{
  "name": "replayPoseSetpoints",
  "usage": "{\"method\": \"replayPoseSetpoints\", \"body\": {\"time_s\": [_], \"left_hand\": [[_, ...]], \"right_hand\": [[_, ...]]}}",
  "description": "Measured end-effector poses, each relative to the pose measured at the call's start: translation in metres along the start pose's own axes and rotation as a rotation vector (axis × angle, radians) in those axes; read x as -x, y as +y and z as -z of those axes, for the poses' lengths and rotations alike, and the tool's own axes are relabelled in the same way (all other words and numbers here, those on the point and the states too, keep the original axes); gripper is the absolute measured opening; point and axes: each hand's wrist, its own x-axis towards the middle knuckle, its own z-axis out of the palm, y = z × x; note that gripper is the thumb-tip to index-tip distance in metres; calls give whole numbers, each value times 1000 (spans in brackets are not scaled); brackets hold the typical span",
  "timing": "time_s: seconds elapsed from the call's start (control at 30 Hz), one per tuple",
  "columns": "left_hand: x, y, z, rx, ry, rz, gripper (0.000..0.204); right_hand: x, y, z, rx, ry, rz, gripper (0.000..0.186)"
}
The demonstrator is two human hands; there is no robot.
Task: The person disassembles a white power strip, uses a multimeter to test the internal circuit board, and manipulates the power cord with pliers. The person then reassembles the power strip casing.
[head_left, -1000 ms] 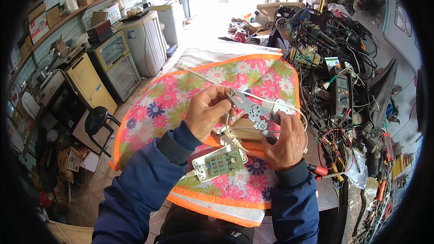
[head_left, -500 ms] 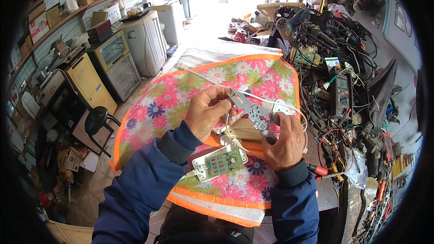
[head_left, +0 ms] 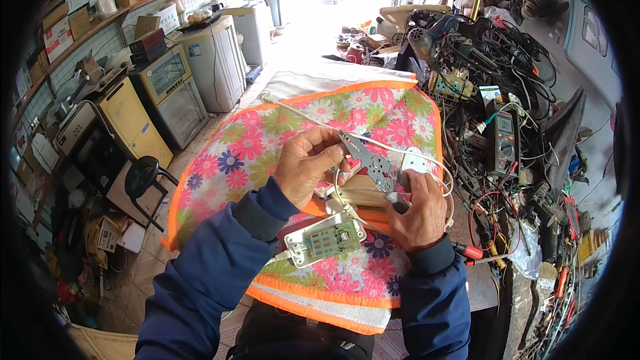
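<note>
My left hand point(head_left: 307, 163) is closed in a pinch on the thin end of a white cable, right by the jaw tips of a flat grey wire stripper point(head_left: 375, 165). The handles of the stripper are in my right hand point(head_left: 420, 210), its fingers wrapped round them; its jaws point up and left. From under my left hand the white cable point(head_left: 338, 193) drops toward an opened white plastic housing point(head_left: 298, 253) with a green circuit board point(head_left: 325, 241) inside. My left fingers partly hide the wire's end, so its bare or covered state cannot be told.
A flowered cloth with orange edging point(head_left: 267, 127) covers the work surface. Beyond my right hand lies a white socket-like piece point(head_left: 417, 160). To the right, a multimeter point(head_left: 504, 139) with red leads sits before heaped cables point(head_left: 480, 53). A black stool point(head_left: 143, 177) and cabinets line the left.
The wire stripper has turned slightly, and its handles have shifted a little in my right hand. My left hand stays almost where it was.
</note>
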Motion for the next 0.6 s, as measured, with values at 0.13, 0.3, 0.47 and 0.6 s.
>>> {"method": "replayPoseSetpoints", "body": {"time_s": [0.13,0.3,0.47,0.6], "left_hand": [[0,-1,1,16,-14,-12,18],[-1,-3,2,13,-26,-25,19],[-2,-3,3,10,-34,-19,18],[-1,-3,2,16,-21,-1,17]], "right_hand": [[-1,-1,1,-20,8,2,43],[-1,0,1,-26,5,-2,40],[0,0,1,-32,8,0,39],[2,5,-1,-42,-15,-2,48]]}}
